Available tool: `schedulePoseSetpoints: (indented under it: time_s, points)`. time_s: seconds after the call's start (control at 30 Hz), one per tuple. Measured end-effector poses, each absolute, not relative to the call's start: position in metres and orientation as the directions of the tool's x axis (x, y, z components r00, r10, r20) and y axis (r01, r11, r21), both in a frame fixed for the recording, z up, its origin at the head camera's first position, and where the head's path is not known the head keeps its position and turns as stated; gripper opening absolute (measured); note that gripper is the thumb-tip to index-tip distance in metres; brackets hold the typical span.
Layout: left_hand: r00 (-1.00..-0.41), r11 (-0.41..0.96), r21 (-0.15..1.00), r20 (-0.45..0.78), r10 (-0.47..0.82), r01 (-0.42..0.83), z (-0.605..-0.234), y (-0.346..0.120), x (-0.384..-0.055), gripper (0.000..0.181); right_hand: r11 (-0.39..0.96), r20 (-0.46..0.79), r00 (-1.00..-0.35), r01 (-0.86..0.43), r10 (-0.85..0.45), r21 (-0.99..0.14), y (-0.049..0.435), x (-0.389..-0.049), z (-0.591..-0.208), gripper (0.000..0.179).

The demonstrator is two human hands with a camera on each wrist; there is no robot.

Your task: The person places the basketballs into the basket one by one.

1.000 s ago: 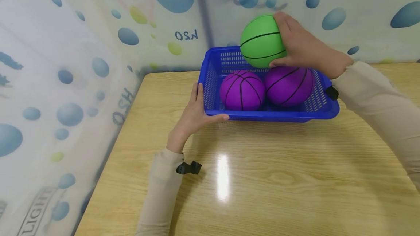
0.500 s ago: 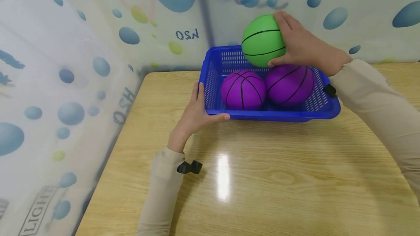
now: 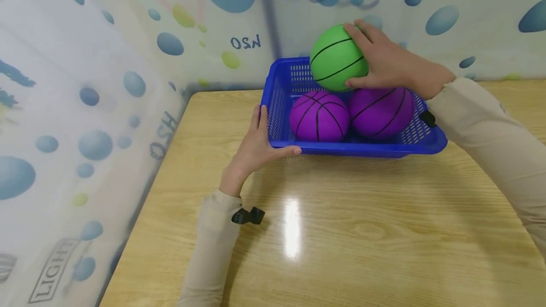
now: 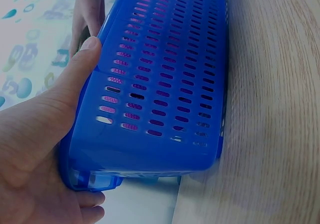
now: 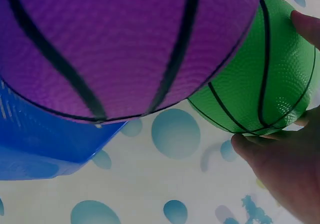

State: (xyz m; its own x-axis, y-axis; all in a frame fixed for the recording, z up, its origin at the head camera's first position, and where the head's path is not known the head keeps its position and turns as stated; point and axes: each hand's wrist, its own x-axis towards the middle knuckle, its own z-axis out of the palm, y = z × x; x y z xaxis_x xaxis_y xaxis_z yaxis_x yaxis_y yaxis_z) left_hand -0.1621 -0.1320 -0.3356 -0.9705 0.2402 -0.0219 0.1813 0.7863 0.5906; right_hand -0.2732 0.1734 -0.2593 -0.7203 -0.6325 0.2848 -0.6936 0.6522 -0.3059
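A blue plastic basket (image 3: pixel 341 148) with slotted sides stands on the table against the wall. My left hand (image 3: pixel 253 148) holds its near left corner, thumb along the front rim and fingers along the left side. In the basket sit two purple balls with black lines, a left purple ball (image 3: pixel 319 117) and a right purple ball (image 3: pixel 381 112). My right hand (image 3: pixel 390 63) grips a green ball (image 3: pixel 337 58) from its right side, above the back of the basket. The right wrist view shows fingers and thumb spread round the green ball (image 5: pixel 280 64). The hand partly covers it.
The wooden table (image 3: pixel 362 221) extends in front of the basket and to both sides. A pale patterned wall (image 3: pixel 204 22) rises right behind the basket, and another wall (image 3: pixel 81 122) lies along the table's left edge.
The green ball has tilted and moved slightly left and down relative to the basket, with my right hand's fingers turning over it. The left hand keeps its place on the basket corner.
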Motion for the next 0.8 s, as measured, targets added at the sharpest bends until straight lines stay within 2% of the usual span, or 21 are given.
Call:
schedulePoseSetpoints:
  time_s: [0.47,0.8]
  points:
    - [-0.972,0.778,0.606,-0.034,0.231,0.164,-0.333,-0.132,-0.163,0.129,0.671,0.164,-0.748,-0.654,-0.643,-0.350,0.182,-0.264,-0.255,0.099]
    - [-0.972,0.775,0.610,-0.034,0.233,0.165,-0.336,-0.133,-0.163,0.129,0.789,0.053,-0.859,-0.491,-0.510,-0.369,0.227,-0.246,-0.255,0.099]
